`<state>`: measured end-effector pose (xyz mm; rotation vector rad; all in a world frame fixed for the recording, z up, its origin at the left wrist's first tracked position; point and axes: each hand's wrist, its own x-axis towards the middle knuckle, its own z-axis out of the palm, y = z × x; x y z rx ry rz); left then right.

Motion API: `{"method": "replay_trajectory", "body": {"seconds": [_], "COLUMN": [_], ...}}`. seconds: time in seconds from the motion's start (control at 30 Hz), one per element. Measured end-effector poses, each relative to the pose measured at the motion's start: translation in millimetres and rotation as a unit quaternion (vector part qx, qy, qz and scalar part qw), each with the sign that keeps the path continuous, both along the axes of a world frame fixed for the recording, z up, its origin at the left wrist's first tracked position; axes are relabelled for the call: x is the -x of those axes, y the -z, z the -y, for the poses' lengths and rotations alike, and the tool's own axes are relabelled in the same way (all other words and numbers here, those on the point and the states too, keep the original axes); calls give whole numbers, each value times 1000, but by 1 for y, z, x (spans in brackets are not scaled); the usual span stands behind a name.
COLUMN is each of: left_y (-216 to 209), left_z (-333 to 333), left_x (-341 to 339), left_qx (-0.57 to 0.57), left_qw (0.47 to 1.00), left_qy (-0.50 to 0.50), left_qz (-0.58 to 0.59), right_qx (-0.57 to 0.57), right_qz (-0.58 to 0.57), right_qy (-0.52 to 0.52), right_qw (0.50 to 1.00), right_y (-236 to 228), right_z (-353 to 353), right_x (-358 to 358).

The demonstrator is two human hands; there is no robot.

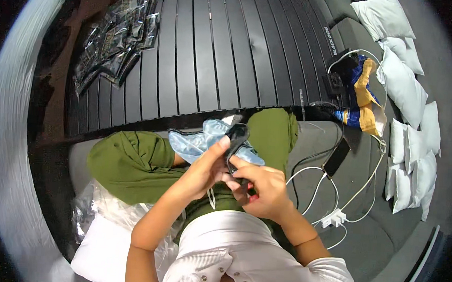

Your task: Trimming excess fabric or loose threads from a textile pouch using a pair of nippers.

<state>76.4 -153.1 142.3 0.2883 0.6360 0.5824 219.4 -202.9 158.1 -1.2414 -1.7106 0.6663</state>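
Observation:
In front of my lap, my left hand (210, 163) pinches a black, glossy folded piece (238, 135), whose kind I cannot make out, with the thumb on top. Close against it, my right hand (262, 188) is closed on a small red-and-black object (252, 191), mostly hidden by the fingers. The fingertips of both hands meet at the lower end of the black piece. Shiny light-blue fabric (197, 142) with a dark edge lies behind and under my hands, between my green-trousered knees.
A black slatted table (216, 52) stands ahead, with several dark plastic-wrapped packets (121, 39) at its left. On the grey sofa (367, 242) to my right lie a phone (337, 157), white cables with plugs (334, 218), a blue-and-yellow bag (366, 92) and several white pillows (402, 90). Clear plastic (111, 201) lies left.

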Motion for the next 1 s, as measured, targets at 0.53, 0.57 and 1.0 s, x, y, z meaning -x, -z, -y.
{"method": "replay_trajectory", "body": {"seconds": [0.53, 0.57, 1.0], "left_y": [26, 21, 6], "left_z": [-2, -4, -7], "left_x": [23, 25, 26], "left_qx": [-6, -16, -200], "left_qw": [988, 986, 945], "left_qy": [72, 108, 259], "left_qz": [-138, -130, -27], "right_qx": [252, 327, 383], "right_qz": [-96, -166, -285], "right_qy": [-151, -157, -66], "right_qw": [951, 917, 876], "right_y": [11, 16, 3], "right_z": [-31, -31, -42], "right_x": [-30, -30, -34]}}
